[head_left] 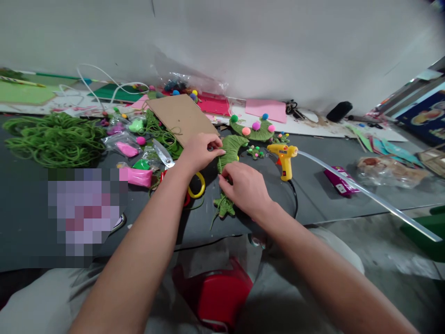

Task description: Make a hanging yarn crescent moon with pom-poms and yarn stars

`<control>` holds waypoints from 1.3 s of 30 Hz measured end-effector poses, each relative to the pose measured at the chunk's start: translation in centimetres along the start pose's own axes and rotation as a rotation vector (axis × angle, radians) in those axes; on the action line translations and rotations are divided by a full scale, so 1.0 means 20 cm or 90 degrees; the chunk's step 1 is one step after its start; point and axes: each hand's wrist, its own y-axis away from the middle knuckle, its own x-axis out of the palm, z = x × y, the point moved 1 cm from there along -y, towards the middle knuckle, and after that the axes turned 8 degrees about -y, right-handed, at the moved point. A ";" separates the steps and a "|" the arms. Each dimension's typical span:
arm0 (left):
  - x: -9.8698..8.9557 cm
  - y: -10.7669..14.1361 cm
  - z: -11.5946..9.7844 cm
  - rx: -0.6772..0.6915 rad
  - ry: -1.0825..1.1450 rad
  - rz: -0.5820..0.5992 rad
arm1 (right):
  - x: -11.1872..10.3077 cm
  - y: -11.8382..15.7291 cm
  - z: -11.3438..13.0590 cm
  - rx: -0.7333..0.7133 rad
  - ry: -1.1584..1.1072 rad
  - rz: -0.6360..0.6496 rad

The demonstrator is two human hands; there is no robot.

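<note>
A crescent wrapped in green yarn (pixel 232 147) lies on the table in front of me, between my hands. My left hand (pixel 200 150) pinches at its left edge, thumb and fingers close together. Fingers curled, my right hand (pixel 246 186) grips its lower part and hides some of it. Just below sits a green yarn-wrapped star (pixel 225 206), with a loose yarn end trailing from it. Beside my left forearm are scissors (pixel 197 185) with yellow and red handles, partly covered by the arm. To the right rests a yellow hot glue gun (pixel 285 160) with a long clear glue stick (pixel 361 190) in it.
A second green crescent (pixel 255 131) carries coloured pompoms. On the left are a heap of green yarn (pixel 55 139) and bags of pink and green pieces. Brown cardboard (pixel 182 118) leans behind my left hand. A purple packet (pixel 340 181) lies right. A red stool (pixel 222 297) stands below.
</note>
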 end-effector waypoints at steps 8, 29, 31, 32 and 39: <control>0.00 0.00 -0.01 -0.011 0.019 0.005 | 0.00 0.00 0.01 0.010 0.005 0.016; 0.02 -0.01 0.00 -0.001 0.012 0.011 | -0.03 0.00 0.02 0.015 0.051 0.028; 0.02 -0.01 0.01 0.000 0.014 0.011 | -0.03 0.00 0.02 0.009 0.055 0.029; 0.02 -0.01 0.01 -0.001 0.015 0.011 | -0.03 0.00 0.02 0.007 0.056 0.030; 0.01 -0.01 0.00 -0.014 0.015 0.013 | -0.01 0.01 0.02 -0.007 0.060 0.038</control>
